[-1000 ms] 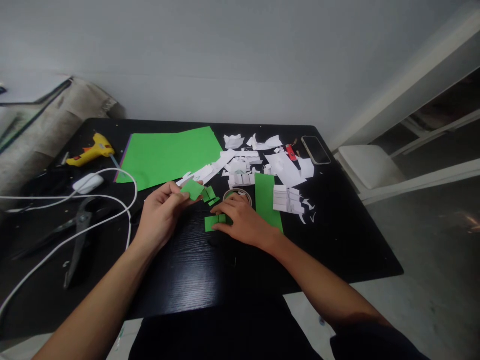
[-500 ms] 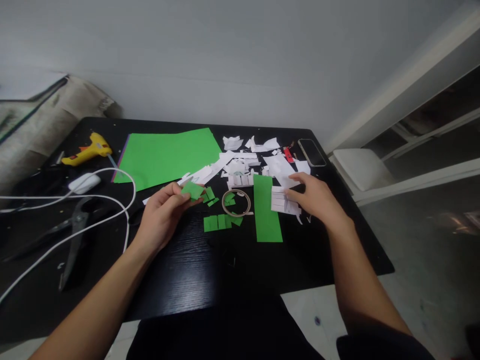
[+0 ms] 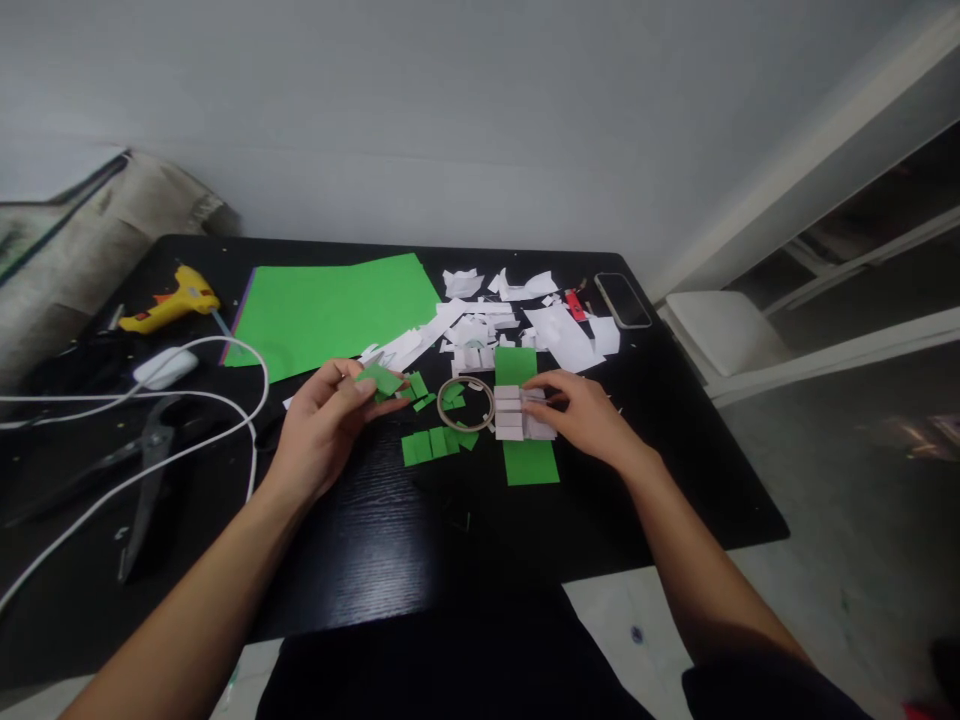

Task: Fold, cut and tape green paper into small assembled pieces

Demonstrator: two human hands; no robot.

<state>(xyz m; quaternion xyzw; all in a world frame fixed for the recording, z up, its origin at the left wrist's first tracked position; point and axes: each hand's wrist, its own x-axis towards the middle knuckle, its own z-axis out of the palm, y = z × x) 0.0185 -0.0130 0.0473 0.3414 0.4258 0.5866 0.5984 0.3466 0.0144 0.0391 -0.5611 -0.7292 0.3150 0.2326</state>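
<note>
Between thumb and fingers, my left hand (image 3: 324, 415) pinches a small piece of green paper (image 3: 381, 380) above the table. My right hand (image 3: 589, 415) grips a folded white paper piece (image 3: 510, 412) with several flaps, over a green paper strip (image 3: 532, 465) that shows above and below it. Just left of that strip lies a ring-shaped roll of tape (image 3: 441, 410). Beside the tape are folded green paper pieces (image 3: 430, 446) and small green scraps (image 3: 415, 386).
A large green sheet (image 3: 330, 315) lies at the back. White paper scraps (image 3: 480, 330) spread behind the tape. A phone (image 3: 622, 300) and a red object (image 3: 575, 305) sit back right. At left are a yellow glue gun (image 3: 176, 302), scissors (image 3: 154, 470) and a white cable (image 3: 247, 420).
My right hand has moved left, carrying the folded white paper from the green strip's right side to over it. My left hand still holds the green piece, now tilted slightly differently.
</note>
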